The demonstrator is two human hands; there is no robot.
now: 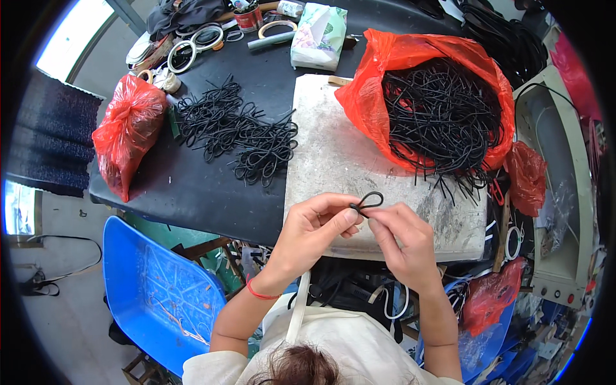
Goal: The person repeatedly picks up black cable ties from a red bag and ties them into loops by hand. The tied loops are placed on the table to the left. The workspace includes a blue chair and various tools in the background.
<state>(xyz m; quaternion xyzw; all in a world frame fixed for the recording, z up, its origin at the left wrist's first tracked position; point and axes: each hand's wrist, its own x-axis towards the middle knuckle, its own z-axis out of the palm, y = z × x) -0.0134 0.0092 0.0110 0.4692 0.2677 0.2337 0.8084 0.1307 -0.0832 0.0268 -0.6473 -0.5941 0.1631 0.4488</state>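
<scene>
Head view: I'm watching the left hand [314,228] pinch a looped black cord [372,194] at its knot while the right hand [404,240] nips the tail, thumb to finger, over the pale board's [321,170] near half. More looped cords [240,128] sit off its left edge; a red plastic bag [362,96] covers its far-right corner.
</scene>
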